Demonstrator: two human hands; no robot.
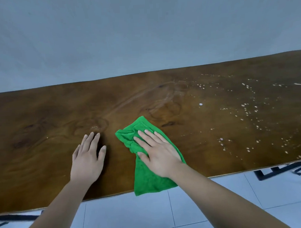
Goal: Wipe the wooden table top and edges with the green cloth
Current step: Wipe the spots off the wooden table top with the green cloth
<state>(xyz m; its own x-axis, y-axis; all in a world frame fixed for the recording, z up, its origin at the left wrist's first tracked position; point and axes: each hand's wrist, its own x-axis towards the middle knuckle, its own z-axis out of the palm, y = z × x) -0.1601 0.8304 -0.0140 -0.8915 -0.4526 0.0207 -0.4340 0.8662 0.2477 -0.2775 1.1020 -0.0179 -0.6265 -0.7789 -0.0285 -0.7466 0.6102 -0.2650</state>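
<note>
A long dark wooden table runs across the view against a pale wall. The green cloth lies rumpled on the top near the front edge, its lower corner hanging slightly over that edge. My right hand presses flat on the cloth with straight, spread fingers. My left hand rests flat on the bare wood just left of the cloth, fingers straight, holding nothing. Many small white specks dot the right part of the table top. Faint smear marks show on the wood beyond the cloth.
A plain grey-blue wall stands right behind the table's far edge. Pale floor tiles lie below the front edge. Dark metal frame parts show under the table at the right, and another dark bar at the left.
</note>
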